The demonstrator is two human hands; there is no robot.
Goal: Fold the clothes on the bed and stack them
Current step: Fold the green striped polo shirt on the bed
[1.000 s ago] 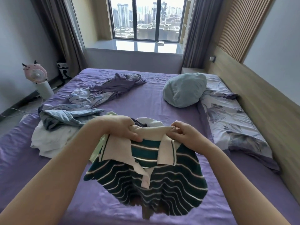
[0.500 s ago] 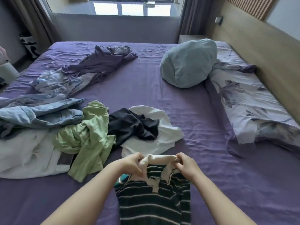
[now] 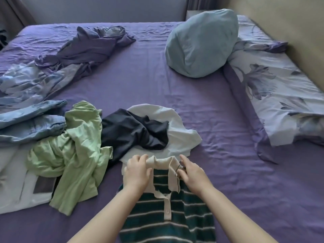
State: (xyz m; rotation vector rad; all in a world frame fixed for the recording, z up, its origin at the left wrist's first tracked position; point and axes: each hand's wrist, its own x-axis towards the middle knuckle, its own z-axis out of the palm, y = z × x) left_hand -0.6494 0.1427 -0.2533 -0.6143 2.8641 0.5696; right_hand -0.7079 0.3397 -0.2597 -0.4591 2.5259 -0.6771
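A dark green striped polo shirt point(image 3: 168, 218) with a cream collar lies on the purple bed sheet point(image 3: 219, 172) right in front of me. My left hand point(image 3: 136, 174) grips the left side of its collar. My right hand point(image 3: 192, 174) pinches the right side of the collar. Just beyond the collar lies a white garment point(image 3: 182, 135) with a dark navy garment point(image 3: 133, 132) crumpled on top. A light green shirt point(image 3: 75, 155) is heaped to the left, beside blue denim clothing point(image 3: 29, 123).
A purple-grey garment point(image 3: 91, 48) and a pale floral cloth point(image 3: 26, 85) lie at the far left. A light blue pillow point(image 3: 201, 44) stands at the back right, next to a floral pillow point(image 3: 280, 95) along the wooden headboard point(image 3: 298, 32). White clothing point(image 3: 15, 186) lies at the left edge.
The striped shirt came down from the air onto the bed. Both hands stayed on the collar. My view tilted down toward the bed.
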